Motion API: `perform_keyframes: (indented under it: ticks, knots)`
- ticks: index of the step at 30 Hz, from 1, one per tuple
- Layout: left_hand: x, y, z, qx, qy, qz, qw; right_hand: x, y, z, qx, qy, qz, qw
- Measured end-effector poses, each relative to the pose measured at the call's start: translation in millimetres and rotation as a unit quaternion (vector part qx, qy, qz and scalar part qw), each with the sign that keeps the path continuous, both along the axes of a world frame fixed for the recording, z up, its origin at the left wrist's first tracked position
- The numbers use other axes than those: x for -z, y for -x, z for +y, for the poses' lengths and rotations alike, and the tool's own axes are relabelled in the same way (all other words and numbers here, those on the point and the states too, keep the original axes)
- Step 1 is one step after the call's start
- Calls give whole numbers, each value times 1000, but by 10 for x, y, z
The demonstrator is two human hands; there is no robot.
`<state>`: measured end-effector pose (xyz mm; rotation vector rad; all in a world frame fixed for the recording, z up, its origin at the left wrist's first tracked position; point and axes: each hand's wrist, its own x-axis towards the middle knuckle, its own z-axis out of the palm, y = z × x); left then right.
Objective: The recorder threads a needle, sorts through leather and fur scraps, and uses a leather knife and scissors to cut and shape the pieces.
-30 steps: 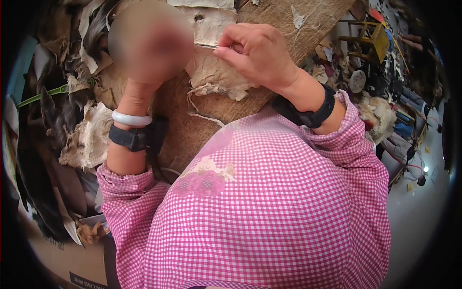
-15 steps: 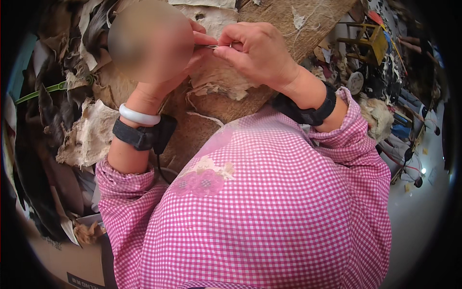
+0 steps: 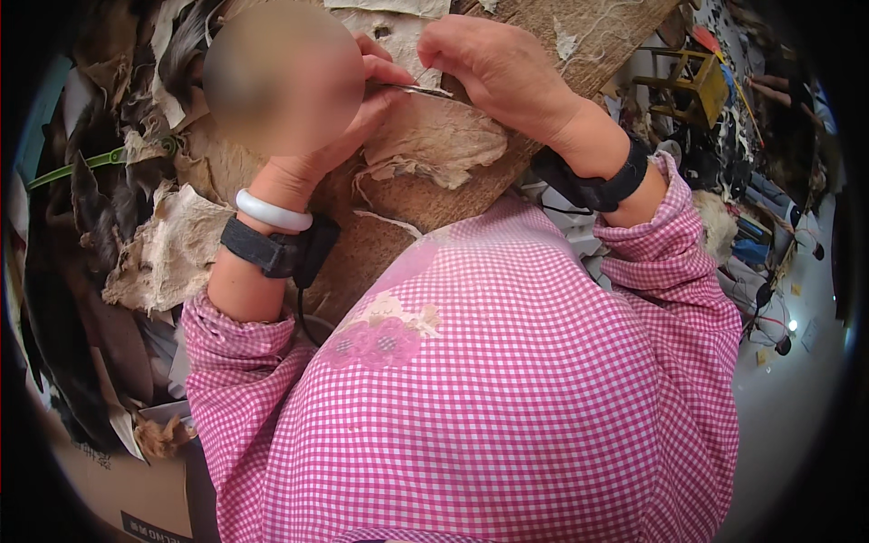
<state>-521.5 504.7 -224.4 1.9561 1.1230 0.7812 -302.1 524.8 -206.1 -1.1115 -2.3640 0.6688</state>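
My left hand, partly hidden by a blurred patch, has its fingers closed on a thin metal tool that points rightward. My right hand is bent in a pinch just above and right of it; what those fingers hold is too small or hidden to make out. Beneath both hands a pale, ragged piece of hide lies on a worn wooden board. A loose pale strip curls below it.
Dark fur and hide scraps pile up at the left, with a green-handled object and a cardboard box lower down. To the right are a yellow stool, more scraps and cables near the floor.
Over the last second my left hand has shifted rightward. My right hand has lifted up and rightward since half a second ago, uncovering more of the thin tool.
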Motion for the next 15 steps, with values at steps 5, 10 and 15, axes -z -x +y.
perform_keyframes:
  ticks: [5,10,15]
  knots:
    - [-5,-11,-5,-3,-5,1,1000,34,-30,37,-12,-2,17,1000]
    - [-18,-11,-18,-7,-9,12,1000,43,-17,28,-24,-6,19,1000]
    - [-13,-21,-19,-8,-22,18,1000,31,-14,19,20,6,22,1000]
